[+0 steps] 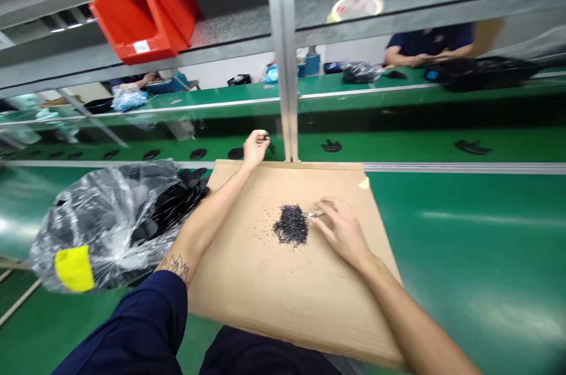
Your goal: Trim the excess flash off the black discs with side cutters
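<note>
My left hand (256, 148) reaches over the far edge of the cardboard sheet (283, 298) toward the green belt. Its fingers are closed, and a dark, blurred piece (271, 146) shows at the fingertips; its shape is unclear. My right hand (342, 230) is above the cardboard with a pair of metal tweezers (315, 214) between thumb and fingers. The tweezers' tips point left, at the edge of a heap of tiny black parts (290, 225). Loose grains lie scattered around the heap.
A clear plastic bag (110, 210) of flat black pieces, with a yellow label (74, 269), lies on the left. Black parts (331, 145) sit spaced along the belt (398, 148). A metal post (285, 68) rises ahead; a shelf above holds a red bin (148, 9) and a tape roll (357, 6). Co-workers sit beyond.
</note>
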{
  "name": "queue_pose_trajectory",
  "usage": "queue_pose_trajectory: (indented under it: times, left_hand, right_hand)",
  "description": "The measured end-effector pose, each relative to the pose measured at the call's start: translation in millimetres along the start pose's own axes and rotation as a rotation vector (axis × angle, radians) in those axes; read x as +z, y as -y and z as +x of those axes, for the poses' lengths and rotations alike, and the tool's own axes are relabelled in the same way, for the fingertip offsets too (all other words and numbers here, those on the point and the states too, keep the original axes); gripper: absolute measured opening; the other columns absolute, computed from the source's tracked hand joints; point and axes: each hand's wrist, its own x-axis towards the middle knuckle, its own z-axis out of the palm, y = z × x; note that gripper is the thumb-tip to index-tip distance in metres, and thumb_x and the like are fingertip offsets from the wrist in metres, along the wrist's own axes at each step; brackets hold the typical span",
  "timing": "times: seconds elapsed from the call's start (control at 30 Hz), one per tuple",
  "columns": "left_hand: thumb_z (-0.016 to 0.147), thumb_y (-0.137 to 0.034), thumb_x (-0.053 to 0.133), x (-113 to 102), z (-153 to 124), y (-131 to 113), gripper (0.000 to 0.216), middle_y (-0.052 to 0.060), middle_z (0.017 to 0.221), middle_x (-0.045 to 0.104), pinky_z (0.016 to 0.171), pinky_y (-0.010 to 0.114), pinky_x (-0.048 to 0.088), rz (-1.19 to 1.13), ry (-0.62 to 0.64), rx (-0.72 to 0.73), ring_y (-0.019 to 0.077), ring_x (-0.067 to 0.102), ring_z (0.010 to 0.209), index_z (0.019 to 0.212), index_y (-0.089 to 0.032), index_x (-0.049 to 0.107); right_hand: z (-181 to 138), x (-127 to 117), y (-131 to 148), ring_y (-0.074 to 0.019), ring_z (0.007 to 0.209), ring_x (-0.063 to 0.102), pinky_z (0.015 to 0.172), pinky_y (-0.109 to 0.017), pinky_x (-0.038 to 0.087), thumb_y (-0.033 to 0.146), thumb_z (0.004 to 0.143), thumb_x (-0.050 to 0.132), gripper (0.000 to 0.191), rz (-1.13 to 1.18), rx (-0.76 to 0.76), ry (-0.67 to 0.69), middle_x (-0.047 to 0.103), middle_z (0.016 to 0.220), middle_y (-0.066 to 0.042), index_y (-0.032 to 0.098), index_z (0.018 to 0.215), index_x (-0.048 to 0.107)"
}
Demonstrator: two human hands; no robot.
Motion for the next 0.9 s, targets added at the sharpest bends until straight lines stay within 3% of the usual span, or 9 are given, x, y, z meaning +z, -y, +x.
queue_pose_trajectory:
  times: [0.1,0.2,0.27,0.37,0.43,0.53,0.7,0.8,0.9]
  left_hand:
    - [0.083,-0.019,0.075,-0.7,-42.6,-8.5,0.018,0.002,0.094,0.073,0.087,0.026,0.058,-0.134,0.087,0.108,0.0128,0.072,0.09,0.097,-0.017,0.064]
    - [0.088,-0.035,0.074,-1.2,-109.3,-13.3,0.024,0.007,0.1,0.072,0.088,0.031,0.058,-0.502,0.464,0.328,0.0158,0.071,0.093,0.097,-0.015,0.066]
    - [0.092,-0.039,0.071,-6.3,-151.5,-16.5,0.025,0.009,0.1,0.072,0.09,0.034,0.058,-0.52,0.61,0.334,0.0175,0.072,0.095,0.098,-0.015,0.068]
    - [0.097,-0.033,0.064,-30.0,-186.8,-17.2,0.018,0.012,0.103,0.074,0.094,0.035,0.058,-0.425,0.661,0.448,0.0196,0.072,0.1,0.105,-0.017,0.067]
    - [0.098,-0.029,0.061,-59.1,-187.8,-13.3,0.021,0.013,0.115,0.072,0.103,0.038,0.056,-0.195,0.629,0.535,0.0225,0.069,0.113,0.116,-0.019,0.064]
    - [0.098,-0.025,0.054,-118.9,-168.4,-2.6,0.032,0.016,0.136,0.061,0.115,0.05,0.046,0.345,0.557,0.49,0.0283,0.057,0.133,0.129,-0.018,0.056]
    - [0.09,-0.027,0.058,-220.5,-142.2,23.8,0.05,0.017,0.149,0.048,0.122,0.049,0.038,1.02,0.488,0.105,0.0327,0.045,0.142,0.138,-0.015,0.047]
    - [0.092,-0.033,0.054,-253.3,-144.1,41.6,0.057,0.016,0.15,0.048,0.123,0.044,0.037,1.106,0.567,-0.067,0.0306,0.046,0.142,0.144,-0.013,0.041]
    - [0.093,-0.032,0.05,-257.9,-148.4,54.3,0.056,0.015,0.149,0.05,0.122,0.042,0.037,1.173,0.575,-0.144,0.0297,0.048,0.141,0.145,-0.014,0.04]
  right_hand:
    - [4.4,5.3,5.6,-0.03,0.121,0.064,0.109,-0.051,0.05,0.056,0.095,0.057,0.048,0.359,0.128,-0.004,0.064,0.134,-0.013,0.026,0.133,0.062]
    - [8.2,6.7,13.1,-0.0247,0.105,0.072,0.09,-0.042,0.061,0.062,0.091,0.062,0.068,0.781,0.286,0.169,0.063,0.138,-0.012,0.032,0.149,0.043]
    - [9.9,4.9,17.8,-0.0237,0.092,0.074,0.074,-0.036,0.063,0.064,0.084,0.07,0.069,0.923,0.35,0.321,0.073,0.119,-0.01,0.03,0.141,0.05]
    - [11.7,1.8,22.9,-0.0224,0.08,0.073,0.067,-0.032,0.061,0.065,0.074,0.079,0.052,0.942,0.402,0.395,0.076,0.09,-0.006,0.024,0.105,0.069]
    - [12.8,1.0,24.8,-0.0221,0.077,0.072,0.07,-0.033,0.062,0.066,0.073,0.08,0.047,0.905,0.417,0.351,0.074,0.083,-0.005,0.024,0.092,0.072]
    - [14.1,1.6,26.2,-0.0225,0.079,0.072,0.071,-0.034,0.062,0.067,0.073,0.079,0.045,0.865,0.424,0.268,0.075,0.084,-0.005,0.025,0.089,0.073]
    - [14.4,2.4,29.7,-0.0224,0.082,0.071,0.074,-0.034,0.061,0.066,0.069,0.082,0.046,0.881,0.458,0.226,0.076,0.089,-0.005,0.025,0.087,0.074]
    - [14.2,2.4,33.3,-0.0207,0.08,0.07,0.074,-0.032,0.06,0.068,0.065,0.084,0.05,0.91,0.511,0.238,0.076,0.086,-0.005,0.024,0.085,0.074]
    - [14.5,2.5,36.1,-0.0207,0.079,0.07,0.075,-0.032,0.06,0.068,0.06,0.087,0.054,0.917,0.552,0.246,0.078,0.087,-0.006,0.023,0.085,0.074]
